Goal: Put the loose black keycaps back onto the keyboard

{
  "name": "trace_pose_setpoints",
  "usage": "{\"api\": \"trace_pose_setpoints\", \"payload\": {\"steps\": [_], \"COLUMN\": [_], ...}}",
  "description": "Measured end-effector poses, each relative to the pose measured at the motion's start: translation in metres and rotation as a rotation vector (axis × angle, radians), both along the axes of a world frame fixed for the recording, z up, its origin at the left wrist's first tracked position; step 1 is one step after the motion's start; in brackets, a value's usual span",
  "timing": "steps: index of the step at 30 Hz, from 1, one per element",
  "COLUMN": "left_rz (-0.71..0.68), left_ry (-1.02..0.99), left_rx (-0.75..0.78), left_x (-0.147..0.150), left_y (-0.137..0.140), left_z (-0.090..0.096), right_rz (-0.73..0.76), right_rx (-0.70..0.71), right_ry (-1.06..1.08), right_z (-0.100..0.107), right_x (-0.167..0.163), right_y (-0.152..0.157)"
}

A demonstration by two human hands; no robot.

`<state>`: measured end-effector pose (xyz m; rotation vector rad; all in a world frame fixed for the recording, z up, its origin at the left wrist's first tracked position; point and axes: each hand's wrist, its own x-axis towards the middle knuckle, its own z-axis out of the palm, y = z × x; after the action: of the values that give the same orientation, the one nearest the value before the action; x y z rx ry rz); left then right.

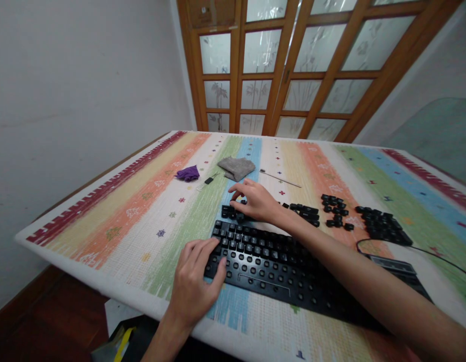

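A black keyboard (255,269) lies near the table's front edge. Its upper rows carry keycaps, while lower rows show bare switches. My left hand (195,274) rests at the keyboard's left end, thumb apart from the fingers, fingertips touching its edge. Beyond the keyboard, my right hand (255,200) hovers over a group of loose black keycaps (228,212), its fingers bent and a gap between thumb and forefinger. No keycap is visible in its grasp. More loose keycaps (308,213) lie in rows to the right, partly behind my right forearm.
A purple cloth (188,173), a grey cloth (236,168), a small black tool with wire loops (209,180) and a thin rod with a dark tip (281,178) lie farther back. A black cable (425,251) runs off right. Striped cloth (134,241) covers the table.
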<state>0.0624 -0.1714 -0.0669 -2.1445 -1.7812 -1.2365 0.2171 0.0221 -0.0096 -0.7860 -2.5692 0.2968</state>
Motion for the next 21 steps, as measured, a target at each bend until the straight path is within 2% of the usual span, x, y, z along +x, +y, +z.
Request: {"api": "trace_pose_setpoints", "payload": {"steps": [3,6,9,16,21], "left_rz": [0.019,0.033,0.029,0.013,-0.004], "left_ry": [0.009,0.015,0.014,-0.030,-0.054], "left_rx": [0.009,0.023,0.025,0.004,-0.007], "left_x": [0.000,0.000,0.000,0.000,-0.001], "left_y": [0.001,0.002,0.003,-0.002,-0.004], "left_z": [0.000,0.001,0.002,0.004,0.005], "right_rz": [0.136,0.246,0.280,0.240,0.230], "right_rx": [0.024,0.028,0.049,0.178,0.241], "right_ry": [0.140,0.177,0.191,0.257,0.181], "right_z": [0.003,-0.002,-0.012,-0.033,-0.042], "right_x": [0.010,0.017,0.019,0.013,0.011], "right_y": [-0.033,-0.064,-0.084,-0.099,-0.104]}}
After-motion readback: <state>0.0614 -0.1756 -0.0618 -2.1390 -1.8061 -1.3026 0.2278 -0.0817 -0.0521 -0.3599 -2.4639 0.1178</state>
